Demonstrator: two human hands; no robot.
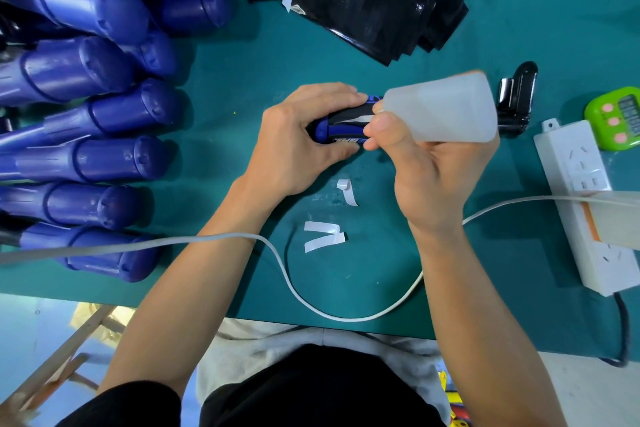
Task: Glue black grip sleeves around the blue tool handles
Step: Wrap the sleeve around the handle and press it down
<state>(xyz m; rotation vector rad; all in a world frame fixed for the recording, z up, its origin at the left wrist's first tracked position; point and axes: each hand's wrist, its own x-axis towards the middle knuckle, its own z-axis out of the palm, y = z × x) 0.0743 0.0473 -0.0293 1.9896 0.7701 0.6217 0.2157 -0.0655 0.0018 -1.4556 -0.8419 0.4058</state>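
Blue handle (pixel 326 127) horizontal, black sleeve (pixel 349 113) partly wrapped on top.

A worker's bare left hand (pixel 304 142) and right hand (pixel 426 177) run back from the fingers into forearms uncovered to the elbow. Far behind the left fingers, a black short sleeve (pixel 138 406) wraps the upper arm. A black top (pixel 311 392) hangs over pale grey cloth (pixel 277 340) at the lap.
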